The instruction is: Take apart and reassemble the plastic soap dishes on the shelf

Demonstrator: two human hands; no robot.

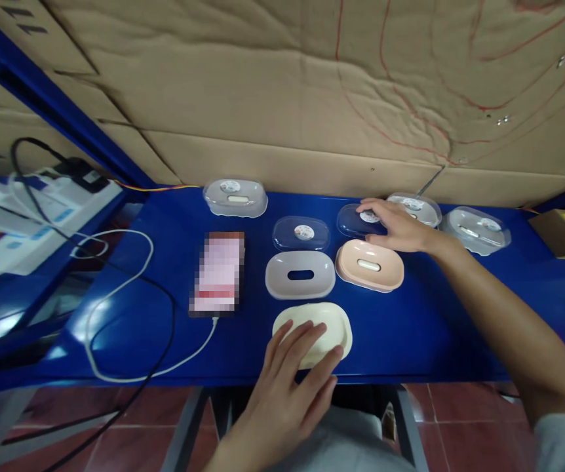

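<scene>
Left hand (287, 388) spreads on one cream dish (335, 322); right hand (399, 226) pinches one clear lid (349, 221).

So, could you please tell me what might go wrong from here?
The cream dish under the left hand sits near the front edge of the blue table and could slip off. The right hand, at a clear lid, might knock the peach dish. The white cable might snag, tugging the phone.

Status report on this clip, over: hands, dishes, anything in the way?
Left hand spread over cream dish. Right hand at clear lid behind peach dish; grip unclear. Phone off to the left, blocking neither hand.
</scene>
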